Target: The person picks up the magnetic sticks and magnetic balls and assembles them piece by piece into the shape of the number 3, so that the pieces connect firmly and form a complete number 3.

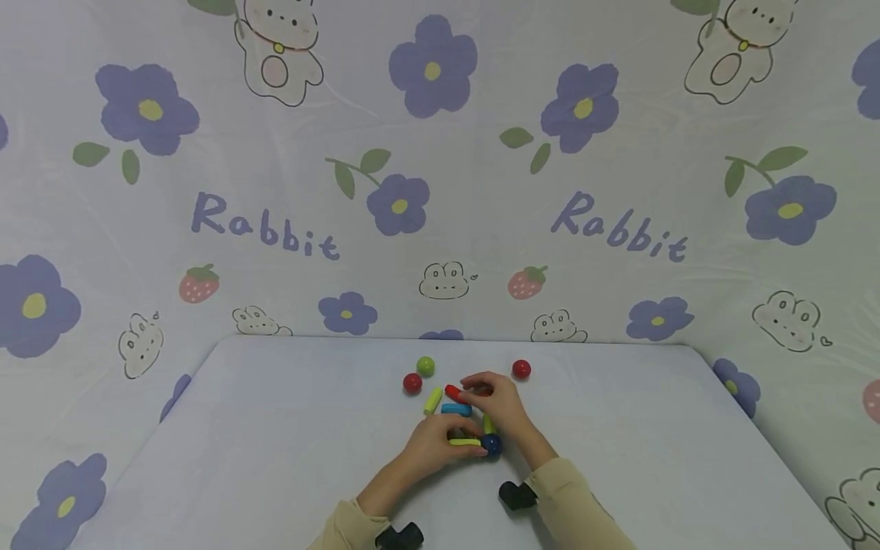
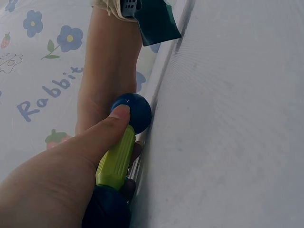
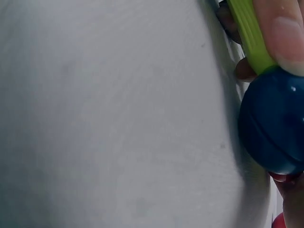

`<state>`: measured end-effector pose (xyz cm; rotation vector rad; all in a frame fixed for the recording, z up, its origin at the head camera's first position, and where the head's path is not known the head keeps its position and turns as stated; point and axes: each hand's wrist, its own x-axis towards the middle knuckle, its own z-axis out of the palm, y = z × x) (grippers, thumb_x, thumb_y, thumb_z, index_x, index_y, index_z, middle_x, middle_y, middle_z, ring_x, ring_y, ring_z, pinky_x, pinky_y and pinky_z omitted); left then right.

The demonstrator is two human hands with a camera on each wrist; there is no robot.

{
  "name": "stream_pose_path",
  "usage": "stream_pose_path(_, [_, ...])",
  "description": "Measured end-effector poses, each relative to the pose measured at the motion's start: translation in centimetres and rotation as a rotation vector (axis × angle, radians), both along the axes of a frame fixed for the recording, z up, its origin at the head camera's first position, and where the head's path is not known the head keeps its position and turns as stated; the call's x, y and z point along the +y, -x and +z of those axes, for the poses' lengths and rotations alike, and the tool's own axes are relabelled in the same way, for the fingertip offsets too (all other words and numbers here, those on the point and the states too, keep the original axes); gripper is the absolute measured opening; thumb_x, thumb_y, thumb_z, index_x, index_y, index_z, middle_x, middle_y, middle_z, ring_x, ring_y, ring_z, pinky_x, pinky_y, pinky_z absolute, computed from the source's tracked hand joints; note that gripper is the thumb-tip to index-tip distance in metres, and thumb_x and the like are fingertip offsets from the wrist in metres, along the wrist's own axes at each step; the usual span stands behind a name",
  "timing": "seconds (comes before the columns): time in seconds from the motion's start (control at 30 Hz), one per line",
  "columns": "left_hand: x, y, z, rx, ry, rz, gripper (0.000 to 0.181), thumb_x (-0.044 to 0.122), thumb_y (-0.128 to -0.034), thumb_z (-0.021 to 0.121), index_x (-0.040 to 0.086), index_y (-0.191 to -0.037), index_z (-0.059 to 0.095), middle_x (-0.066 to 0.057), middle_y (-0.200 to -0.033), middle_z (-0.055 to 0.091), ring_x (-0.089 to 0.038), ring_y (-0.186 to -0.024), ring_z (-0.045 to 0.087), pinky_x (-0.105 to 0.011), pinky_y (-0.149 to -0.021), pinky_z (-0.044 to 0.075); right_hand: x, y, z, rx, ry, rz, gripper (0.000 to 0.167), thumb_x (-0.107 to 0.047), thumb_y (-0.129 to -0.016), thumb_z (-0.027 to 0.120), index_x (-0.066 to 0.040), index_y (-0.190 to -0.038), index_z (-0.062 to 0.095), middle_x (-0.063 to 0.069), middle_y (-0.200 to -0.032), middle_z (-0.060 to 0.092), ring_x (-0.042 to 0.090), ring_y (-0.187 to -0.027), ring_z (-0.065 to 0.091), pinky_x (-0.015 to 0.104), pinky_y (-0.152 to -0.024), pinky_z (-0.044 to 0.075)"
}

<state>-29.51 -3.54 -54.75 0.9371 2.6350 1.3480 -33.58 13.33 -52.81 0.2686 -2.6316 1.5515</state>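
Observation:
My left hand (image 1: pixel 431 445) grips a ribbed yellow-green rod (image 2: pixel 115 159) joined to a blue ball (image 2: pixel 135 114), with the thumb on the ball. A second blue ball (image 2: pixel 107 209) sits at the rod's near end in the left wrist view. Another yellow-green rod (image 1: pixel 489 423) stands out from the far side of the blue ball in the head view. Farther forward, my right hand (image 1: pixel 504 405) pinches a short red rod (image 1: pixel 453 393) by its right end. Something dark red is partly hidden under that palm. A blue rod (image 1: pixel 457 409) lies between the hands.
Beyond the hands on the white table (image 1: pixel 275 443) lie a green ball (image 1: pixel 425 367), a red ball (image 1: pixel 412 383) and a loose yellow-green rod (image 1: pixel 433 401). Another red ball (image 1: pixel 521 370) is behind the right hand. A printed cloth (image 1: pixel 481 229) hangs at the back.

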Motion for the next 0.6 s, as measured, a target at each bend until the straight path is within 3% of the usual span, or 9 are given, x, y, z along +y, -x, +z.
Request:
stream_pose_path(0.4, [-0.04,-0.06,0.24,-0.005,-0.002,0.003,0.026,0.046,-0.0806,0.075,0.028,-0.099,0.074,0.014,-0.095,0.074,0.004,-0.076,0.056,-0.016,-0.068,0.047,-0.2,0.12,0.04,0.049,-0.119,-0.008,0.018,-0.021,-0.083,0.077,-0.012,-0.1,0.076,0.002,-0.098,0.068,0.015,-0.092,0.053,0.023,-0.077,0.045])
stream_pose_path(0.6, [-0.08,-0.12,0.3,-0.017,-0.003,0.009,0.025,0.046,-0.0807,0.075,0.029,-0.099,0.074,0.014,-0.094,0.074,0.004,-0.075,0.057,-0.016,-0.068,0.047,-0.22,0.12,0.12,0.019,-0.104,-0.023,0.014,-0.02,-0.085,0.076,-0.013,-0.097,0.076,0.002,-0.098,0.068,0.017,-0.097,0.055,0.029,-0.086,0.046])
